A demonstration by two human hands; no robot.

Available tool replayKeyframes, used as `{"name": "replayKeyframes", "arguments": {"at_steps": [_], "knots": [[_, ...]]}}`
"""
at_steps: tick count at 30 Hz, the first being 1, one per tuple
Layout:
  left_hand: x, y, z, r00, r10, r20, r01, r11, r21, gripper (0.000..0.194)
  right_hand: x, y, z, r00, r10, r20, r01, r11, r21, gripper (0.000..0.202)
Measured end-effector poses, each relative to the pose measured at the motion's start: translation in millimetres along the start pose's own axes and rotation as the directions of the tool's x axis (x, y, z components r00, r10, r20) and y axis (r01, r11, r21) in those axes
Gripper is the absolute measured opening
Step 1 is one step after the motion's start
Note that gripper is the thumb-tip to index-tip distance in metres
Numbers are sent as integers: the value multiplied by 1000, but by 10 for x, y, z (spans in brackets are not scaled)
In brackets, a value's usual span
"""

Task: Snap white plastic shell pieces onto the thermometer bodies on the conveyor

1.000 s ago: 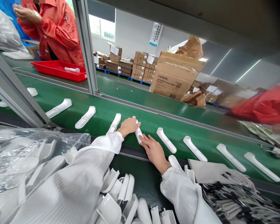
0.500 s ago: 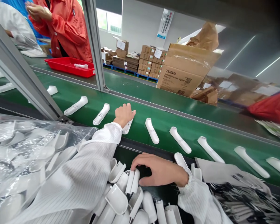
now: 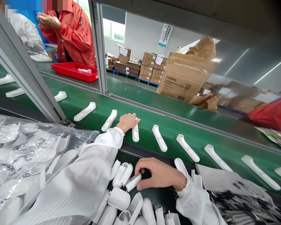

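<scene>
Green conveyor belt (image 3: 145, 124) carries the white housing (image 3: 135, 134) our left hand (image 3: 127, 122) partly covers, grip unclear; our right hand (image 3: 158, 173) pinches a loose shell (image 3: 133, 183) beside the pile (image 3: 119, 199), best held lightly by its edges.

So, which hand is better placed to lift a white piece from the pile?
Probably the right hand: it's curled at a white piece in the pile, while the left hand is at a long white part on the green belt.

Left hand (image 3: 127, 122) over upper end of white housing (image 3: 135, 133) on green belt (image 3: 145, 129); right hand (image 3: 159, 173) pinching white cover (image 3: 133, 182).
</scene>
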State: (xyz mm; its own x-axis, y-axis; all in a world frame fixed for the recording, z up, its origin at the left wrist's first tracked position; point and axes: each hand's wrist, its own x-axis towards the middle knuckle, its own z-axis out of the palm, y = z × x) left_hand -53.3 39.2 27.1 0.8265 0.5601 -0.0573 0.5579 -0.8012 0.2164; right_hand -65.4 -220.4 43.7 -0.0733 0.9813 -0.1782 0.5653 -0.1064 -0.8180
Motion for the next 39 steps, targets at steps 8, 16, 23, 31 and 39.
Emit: {"name": "replayKeyframes", "arguments": {"at_steps": [8, 16, 23, 31, 39], "knots": [[3, 47, 17, 999, 22, 50, -22, 1000, -15, 51, -63, 106, -132, 992, 119, 37, -122, 988, 93, 25], [3, 27, 31, 1000, 14, 12, -14, 1000, -28, 49, -128, 6, -123, 976, 79, -202, -136, 949, -286, 32], [-11, 127, 83, 1000, 7, 4, -7, 997, -78, 47, -67, 112, -149, 944, 73, -323, -143, 969, -199, 32], [-98, 374, 235, 997, -44, -66, 38, 995, -91, 51, 212, 577, -71, 602, 140, -786, -353, 930, -105, 22], [-152, 489, 314, 996, 10, -87, -19, 995, -99, 50, 107, 532, -185, 767, 121, -630, -376, 881, -288, 37]]}}
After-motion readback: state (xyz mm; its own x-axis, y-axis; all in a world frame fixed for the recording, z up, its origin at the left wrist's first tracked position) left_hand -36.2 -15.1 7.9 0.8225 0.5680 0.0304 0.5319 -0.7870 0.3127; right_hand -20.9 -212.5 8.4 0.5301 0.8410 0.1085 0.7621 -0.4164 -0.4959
